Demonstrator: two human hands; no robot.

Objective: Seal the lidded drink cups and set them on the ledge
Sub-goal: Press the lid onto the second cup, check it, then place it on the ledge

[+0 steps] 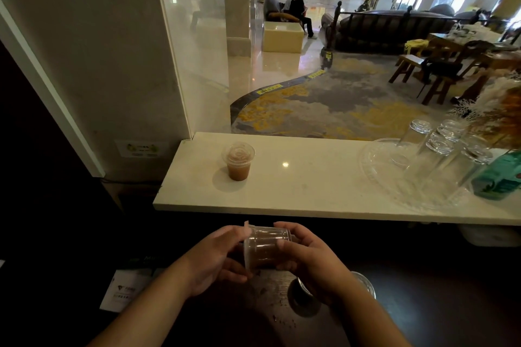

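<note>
The tilted cup (265,248) sits between your hands, just near of the ledge (310,186), with left hand (214,256) and right hand (307,259) both curled round it. It's thin plastic, probably light and crushable, so grip near the stiffer rim. Another cup (238,162) stands far left on the ledge

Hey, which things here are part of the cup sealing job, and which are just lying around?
Job: held cup, left hand, right hand, cup on ledge, ledge.
Lying about: glasses, tray, teal bottle, card.
</note>
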